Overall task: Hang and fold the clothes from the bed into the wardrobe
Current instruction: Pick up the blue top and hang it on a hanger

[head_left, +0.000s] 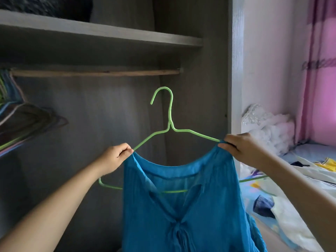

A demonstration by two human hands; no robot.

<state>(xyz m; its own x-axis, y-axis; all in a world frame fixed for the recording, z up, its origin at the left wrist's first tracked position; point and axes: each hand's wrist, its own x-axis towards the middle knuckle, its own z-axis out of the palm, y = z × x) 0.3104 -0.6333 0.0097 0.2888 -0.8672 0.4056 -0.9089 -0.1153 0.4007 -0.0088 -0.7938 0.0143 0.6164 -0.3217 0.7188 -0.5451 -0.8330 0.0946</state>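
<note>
Before the wardrobe, both hands pinch blue top against green hanger shoulders.

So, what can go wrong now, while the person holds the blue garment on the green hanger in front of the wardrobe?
1. The left hand and right hand pinch the blue garment at the green hanger; its wide neckline could slip off the sloping arms when released.
2. The hook is well below the wooden rail, so lifting may shake the fabric loose.
3. The other hangers at the rail's left end could tangle with it.
</note>
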